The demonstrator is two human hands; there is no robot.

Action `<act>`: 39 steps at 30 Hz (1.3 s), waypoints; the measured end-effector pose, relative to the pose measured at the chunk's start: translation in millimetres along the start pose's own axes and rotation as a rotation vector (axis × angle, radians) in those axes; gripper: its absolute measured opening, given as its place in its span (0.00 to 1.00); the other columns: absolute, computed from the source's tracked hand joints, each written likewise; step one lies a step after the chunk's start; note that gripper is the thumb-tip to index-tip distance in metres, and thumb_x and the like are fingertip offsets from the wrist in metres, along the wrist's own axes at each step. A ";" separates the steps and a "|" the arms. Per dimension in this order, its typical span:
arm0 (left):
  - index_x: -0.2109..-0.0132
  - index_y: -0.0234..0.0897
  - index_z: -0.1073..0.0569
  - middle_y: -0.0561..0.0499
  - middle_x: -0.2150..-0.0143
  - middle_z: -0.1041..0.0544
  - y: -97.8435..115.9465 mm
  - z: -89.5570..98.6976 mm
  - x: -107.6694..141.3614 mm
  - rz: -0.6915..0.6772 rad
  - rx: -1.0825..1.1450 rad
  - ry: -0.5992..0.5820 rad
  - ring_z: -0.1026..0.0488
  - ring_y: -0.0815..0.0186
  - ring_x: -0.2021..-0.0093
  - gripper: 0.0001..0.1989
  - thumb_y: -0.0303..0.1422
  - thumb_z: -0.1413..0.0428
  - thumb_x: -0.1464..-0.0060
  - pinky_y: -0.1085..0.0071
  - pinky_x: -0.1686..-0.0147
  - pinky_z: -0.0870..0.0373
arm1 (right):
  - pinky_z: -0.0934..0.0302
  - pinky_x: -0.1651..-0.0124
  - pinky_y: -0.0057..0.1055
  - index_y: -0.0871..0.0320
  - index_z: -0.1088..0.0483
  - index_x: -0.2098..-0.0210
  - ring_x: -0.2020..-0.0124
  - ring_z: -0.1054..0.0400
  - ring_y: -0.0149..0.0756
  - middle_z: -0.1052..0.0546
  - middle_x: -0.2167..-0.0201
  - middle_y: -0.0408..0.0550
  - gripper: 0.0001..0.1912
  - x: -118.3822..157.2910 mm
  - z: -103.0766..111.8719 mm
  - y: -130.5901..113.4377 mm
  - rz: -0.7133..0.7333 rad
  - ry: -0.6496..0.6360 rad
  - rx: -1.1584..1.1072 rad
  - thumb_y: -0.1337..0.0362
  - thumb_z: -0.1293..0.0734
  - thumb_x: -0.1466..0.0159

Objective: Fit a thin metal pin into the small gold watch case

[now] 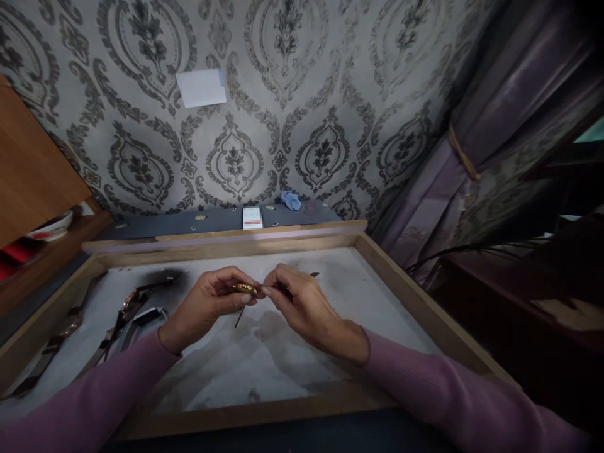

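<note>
My left hand (218,292) is closed around a small gold watch case (246,289), seen edge-on between thumb and fingers. Fingers and thumb of my right hand (297,296) are pinched together at the right end of the watch, close to the left fingertips. What they hold is too small and hidden to make out. A thin dark rod (240,316) shows just below the left fingertips; whether it is held or lies on the white surface, I cannot tell. Behind the right hand a small dark tip (314,274) shows.
A shallow wooden-framed tray (401,292) with a white bottom lies beneath both hands. Several strapped wristwatches (127,305) lie at its left side. Beyond the back rim are a phone (252,217) and a crumpled blue cloth (290,200). A purple curtain (438,163) hangs at right.
</note>
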State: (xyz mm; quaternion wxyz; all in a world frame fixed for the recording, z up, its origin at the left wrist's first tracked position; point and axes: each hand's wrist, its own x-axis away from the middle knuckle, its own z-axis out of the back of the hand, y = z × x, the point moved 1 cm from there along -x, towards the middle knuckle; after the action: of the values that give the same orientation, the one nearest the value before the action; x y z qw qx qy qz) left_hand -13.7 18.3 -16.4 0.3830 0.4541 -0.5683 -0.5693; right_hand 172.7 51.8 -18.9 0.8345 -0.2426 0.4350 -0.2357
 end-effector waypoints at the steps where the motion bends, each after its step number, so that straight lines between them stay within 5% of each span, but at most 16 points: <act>1: 0.61 0.38 0.23 0.51 0.62 0.19 -0.2 0.2 -0.1 -0.001 -0.003 0.002 0.24 0.69 0.60 0.06 0.28 0.37 0.49 0.72 0.56 0.29 | 0.46 0.70 0.26 0.58 0.38 0.71 0.74 0.39 0.28 0.33 0.75 0.42 0.07 -0.2 0.0 -0.1 0.002 0.000 0.002 0.71 0.39 0.36; 39: 0.63 0.35 0.23 0.51 0.65 0.18 2.5 -3.6 -1.5 0.024 0.020 0.016 0.23 0.69 0.63 0.06 0.27 0.37 0.51 0.73 0.60 0.28 | 0.46 0.71 0.26 0.58 0.38 0.71 0.74 0.40 0.28 0.33 0.75 0.41 0.07 0.5 -2.2 1.0 0.020 -0.032 0.050 0.72 0.39 0.36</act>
State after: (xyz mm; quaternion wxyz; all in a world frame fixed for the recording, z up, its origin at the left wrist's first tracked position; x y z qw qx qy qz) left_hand -10.1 18.4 -13.6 0.3899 0.4556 -0.5763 -0.5553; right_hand 171.3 51.8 -21.0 0.8494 -0.2213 0.4180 -0.2341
